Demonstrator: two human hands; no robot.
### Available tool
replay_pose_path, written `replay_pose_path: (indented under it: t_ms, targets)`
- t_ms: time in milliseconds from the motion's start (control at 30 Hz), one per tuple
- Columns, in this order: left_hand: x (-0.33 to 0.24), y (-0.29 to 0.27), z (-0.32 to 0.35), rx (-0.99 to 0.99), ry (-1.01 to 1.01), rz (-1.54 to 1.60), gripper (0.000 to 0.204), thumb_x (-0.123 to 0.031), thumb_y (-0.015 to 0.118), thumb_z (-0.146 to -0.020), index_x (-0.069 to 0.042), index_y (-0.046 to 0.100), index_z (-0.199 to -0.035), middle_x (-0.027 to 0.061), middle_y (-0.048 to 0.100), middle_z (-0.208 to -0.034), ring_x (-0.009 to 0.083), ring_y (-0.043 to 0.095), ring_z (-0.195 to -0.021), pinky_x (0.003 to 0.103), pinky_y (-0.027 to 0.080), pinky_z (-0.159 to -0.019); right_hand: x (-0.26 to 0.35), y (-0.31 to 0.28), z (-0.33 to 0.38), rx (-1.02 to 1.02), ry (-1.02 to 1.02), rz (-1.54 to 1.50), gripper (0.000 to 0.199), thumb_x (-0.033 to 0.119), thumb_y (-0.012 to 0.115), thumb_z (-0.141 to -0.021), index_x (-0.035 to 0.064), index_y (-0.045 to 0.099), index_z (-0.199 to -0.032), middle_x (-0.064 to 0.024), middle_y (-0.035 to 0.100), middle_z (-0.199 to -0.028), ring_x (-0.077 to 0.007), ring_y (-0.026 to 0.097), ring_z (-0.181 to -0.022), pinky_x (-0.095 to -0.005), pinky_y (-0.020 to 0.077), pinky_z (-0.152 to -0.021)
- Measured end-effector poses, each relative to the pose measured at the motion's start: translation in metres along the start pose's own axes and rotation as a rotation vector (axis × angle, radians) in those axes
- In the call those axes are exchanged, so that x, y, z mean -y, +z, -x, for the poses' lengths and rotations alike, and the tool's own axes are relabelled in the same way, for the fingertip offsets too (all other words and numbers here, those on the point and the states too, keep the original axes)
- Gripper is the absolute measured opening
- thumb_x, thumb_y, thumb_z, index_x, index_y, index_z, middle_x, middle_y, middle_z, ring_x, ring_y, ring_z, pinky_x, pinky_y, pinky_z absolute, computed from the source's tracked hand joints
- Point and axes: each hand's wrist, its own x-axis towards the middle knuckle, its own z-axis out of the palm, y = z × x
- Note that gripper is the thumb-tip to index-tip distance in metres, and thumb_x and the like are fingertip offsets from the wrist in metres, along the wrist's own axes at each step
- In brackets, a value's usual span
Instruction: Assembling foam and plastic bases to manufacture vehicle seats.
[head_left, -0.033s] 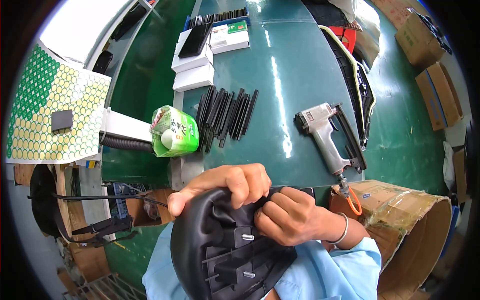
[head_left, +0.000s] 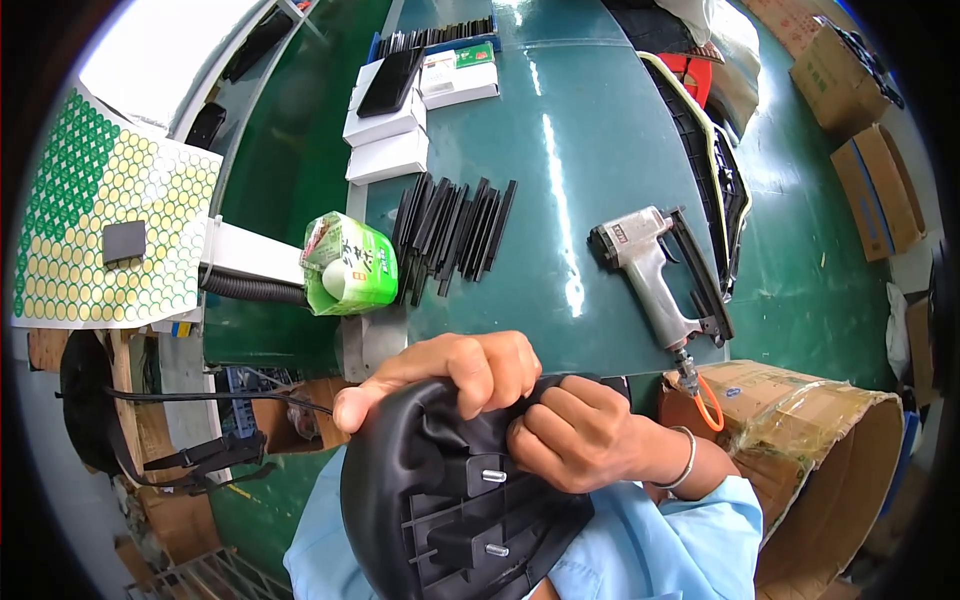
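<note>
A black padded seat cushion (head_left: 372,505) is propped against my body, its ribbed plastic underside facing up. Two threaded metal studs (head_left: 493,476) stick out of that underside. My left hand (head_left: 462,368) is closed over the cushion's far edge, thumb at the left corner and fingers curled onto the wrinkled black cover. My right hand (head_left: 575,432), with a bangle on its wrist, makes a tight fist at the right part of the same edge. It grips the cover there; the fingertips are hidden. To the right on the table lies a pneumatic staple gun (head_left: 645,270) with an orange hose.
Black strips (head_left: 450,230) lie on the green table (head_left: 600,120) beyond my hands. A green packet (head_left: 350,262) sits at its left edge. Behind are white boxes (head_left: 388,158) with a phone (head_left: 392,82) on top. An open carton (head_left: 800,430) stands to the right.
Both hands and the cushion have shifted only a hair; the left hand's knuckles sit very slightly lower. The grip on the cushion is the same.
</note>
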Motion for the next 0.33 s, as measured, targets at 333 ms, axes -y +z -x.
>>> replay_pose_path:
  t_ms: [333]
  targets:
    - [0.0007, 0.0004, 0.0028, 0.121, 0.040, 0.060, 0.077, -0.084, 0.047, -0.063, -0.008, 0.043, -0.073, 0.0071, 0.044, -0.067, 0.0172, 0.038, -0.065, 0.034, 0.030, -0.063, 0.0107, 0.0006, 0.0081, 0.009, 0.232, 0.296, 0.014, 0.014, 0.059, -0.056, 0.0127, 0.052, -0.067, 0.0010, 0.040, -0.061, -0.0115, 0.040, -0.052, -0.0267, 0.0244, -0.047]
